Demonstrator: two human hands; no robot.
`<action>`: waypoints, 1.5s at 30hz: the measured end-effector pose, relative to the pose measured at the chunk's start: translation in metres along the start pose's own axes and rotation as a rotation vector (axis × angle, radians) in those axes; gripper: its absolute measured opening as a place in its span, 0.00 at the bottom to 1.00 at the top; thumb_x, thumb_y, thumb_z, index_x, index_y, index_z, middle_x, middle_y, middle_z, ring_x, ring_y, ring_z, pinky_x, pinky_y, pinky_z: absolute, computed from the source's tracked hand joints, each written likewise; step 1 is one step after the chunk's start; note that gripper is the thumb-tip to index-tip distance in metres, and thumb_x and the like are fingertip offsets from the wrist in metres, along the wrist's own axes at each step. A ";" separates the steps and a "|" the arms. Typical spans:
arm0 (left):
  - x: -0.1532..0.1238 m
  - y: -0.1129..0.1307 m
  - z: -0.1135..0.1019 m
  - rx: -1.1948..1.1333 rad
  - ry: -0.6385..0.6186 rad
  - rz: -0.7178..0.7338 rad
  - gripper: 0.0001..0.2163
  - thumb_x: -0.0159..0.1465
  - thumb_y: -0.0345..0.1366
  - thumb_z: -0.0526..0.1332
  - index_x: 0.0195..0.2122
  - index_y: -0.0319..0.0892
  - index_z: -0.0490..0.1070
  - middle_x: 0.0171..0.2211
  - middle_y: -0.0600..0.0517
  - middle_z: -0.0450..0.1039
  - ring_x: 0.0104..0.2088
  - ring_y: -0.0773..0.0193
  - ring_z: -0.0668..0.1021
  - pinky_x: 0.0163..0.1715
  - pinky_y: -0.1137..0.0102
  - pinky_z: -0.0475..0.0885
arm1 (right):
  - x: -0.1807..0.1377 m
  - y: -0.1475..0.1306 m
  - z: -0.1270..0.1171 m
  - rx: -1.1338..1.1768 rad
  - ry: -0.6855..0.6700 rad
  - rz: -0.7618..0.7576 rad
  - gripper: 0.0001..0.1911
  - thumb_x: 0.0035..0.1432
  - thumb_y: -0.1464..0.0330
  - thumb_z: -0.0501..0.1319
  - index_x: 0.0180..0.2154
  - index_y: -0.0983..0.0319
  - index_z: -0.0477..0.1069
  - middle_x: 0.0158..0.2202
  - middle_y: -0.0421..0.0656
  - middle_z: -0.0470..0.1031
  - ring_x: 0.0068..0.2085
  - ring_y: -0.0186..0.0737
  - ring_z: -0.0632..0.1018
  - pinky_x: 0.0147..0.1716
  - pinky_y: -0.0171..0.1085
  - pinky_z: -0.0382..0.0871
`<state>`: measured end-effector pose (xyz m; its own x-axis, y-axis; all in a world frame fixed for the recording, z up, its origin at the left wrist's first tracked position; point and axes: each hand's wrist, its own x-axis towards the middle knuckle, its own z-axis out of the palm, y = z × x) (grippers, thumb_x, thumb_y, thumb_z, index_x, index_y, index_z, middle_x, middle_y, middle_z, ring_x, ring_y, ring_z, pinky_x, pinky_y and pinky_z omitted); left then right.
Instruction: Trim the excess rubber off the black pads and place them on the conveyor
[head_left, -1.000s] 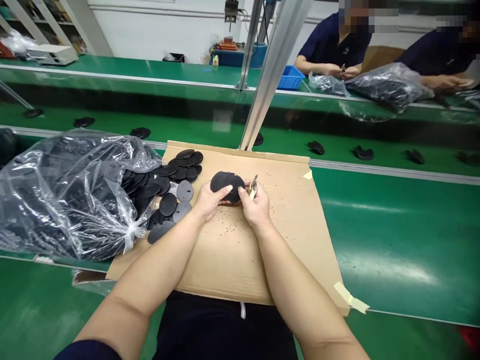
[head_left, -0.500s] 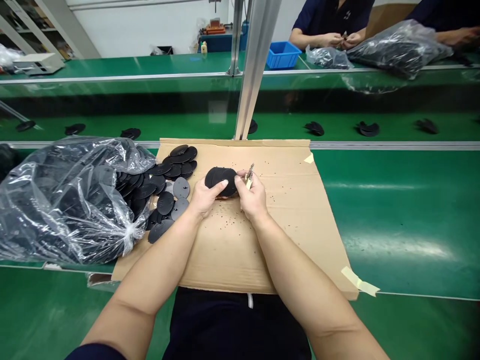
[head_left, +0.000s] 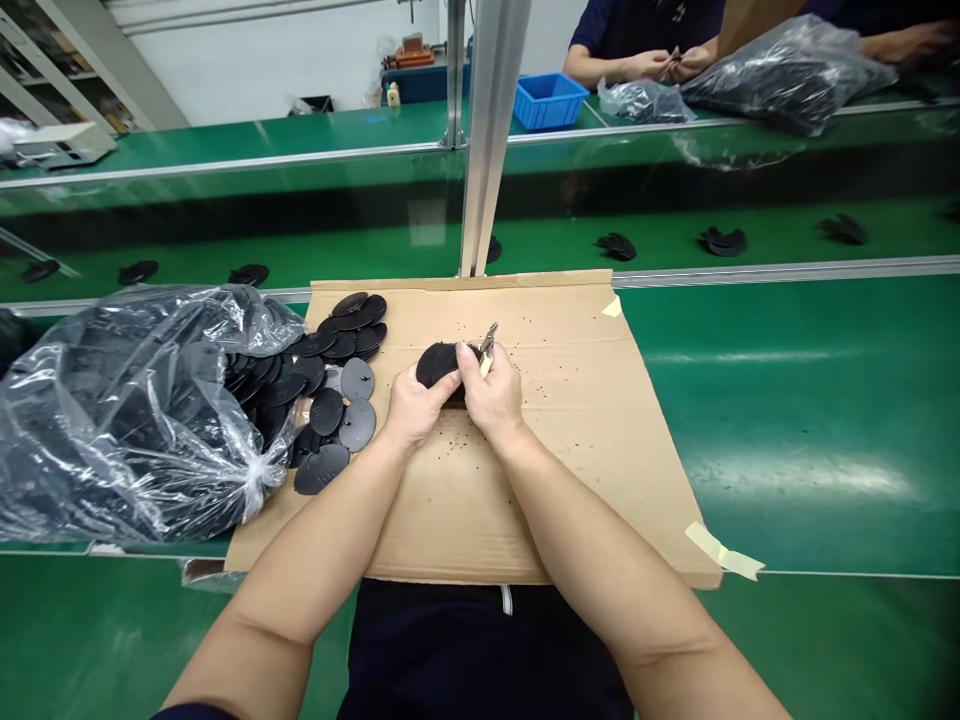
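Both hands meet over a cardboard sheet point(head_left: 570, 450) on the green bench. My left hand point(head_left: 412, 405) is closed on a small stack of black oval plastic discs point(head_left: 436, 362). My right hand point(head_left: 491, 395) is closed too, its fingers over the right side of the stack, and a small metal cutter point(head_left: 488, 340) sticks up from its grip. To the left lies a pile of loose black discs point(head_left: 337, 375), spilling from a clear plastic bag point(head_left: 127, 400) full of the same discs. Small dark crumbs dot the cardboard around my hands.
An aluminium post point(head_left: 487, 140) rises behind the cardboard. Black parts point(head_left: 721, 240) lie on the conveyor belt beyond it. Across the line, another person's hands point(head_left: 660, 65) work beside a blue bin point(head_left: 550, 98) and bagged parts point(head_left: 784, 70).
My right hand has slid left over the stack of discs, covering more of it. The view has tilted slightly down and the hands sit a little lower and closer together.
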<state>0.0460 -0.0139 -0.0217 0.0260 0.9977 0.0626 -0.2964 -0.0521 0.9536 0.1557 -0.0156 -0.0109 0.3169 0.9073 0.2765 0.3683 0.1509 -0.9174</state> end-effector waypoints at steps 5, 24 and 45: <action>0.001 0.002 0.000 -0.037 0.018 0.050 0.17 0.51 0.38 0.71 0.42 0.38 0.76 0.44 0.45 0.77 0.45 0.57 0.78 0.51 0.61 0.71 | -0.002 0.001 -0.001 -0.023 -0.040 -0.009 0.21 0.59 0.48 0.54 0.28 0.59 0.64 0.25 0.40 0.72 0.29 0.40 0.73 0.32 0.38 0.66; 0.001 0.001 0.001 -0.039 0.038 0.018 0.19 0.50 0.39 0.72 0.41 0.37 0.76 0.44 0.45 0.77 0.46 0.56 0.78 0.51 0.61 0.70 | 0.000 0.005 0.003 -0.013 0.001 -0.085 0.19 0.60 0.50 0.54 0.32 0.59 0.66 0.29 0.43 0.74 0.32 0.41 0.75 0.36 0.40 0.68; -0.003 -0.001 0.005 -0.154 0.078 -0.049 0.19 0.48 0.37 0.73 0.41 0.38 0.76 0.44 0.45 0.77 0.46 0.57 0.78 0.53 0.61 0.70 | 0.001 0.001 0.007 -0.055 0.048 -0.098 0.21 0.60 0.51 0.54 0.23 0.58 0.59 0.20 0.38 0.66 0.23 0.35 0.67 0.26 0.35 0.60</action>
<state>0.0507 -0.0175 -0.0211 -0.0285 0.9995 -0.0121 -0.4394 -0.0016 0.8983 0.1504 -0.0114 -0.0136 0.3177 0.8692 0.3789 0.4468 0.2153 -0.8684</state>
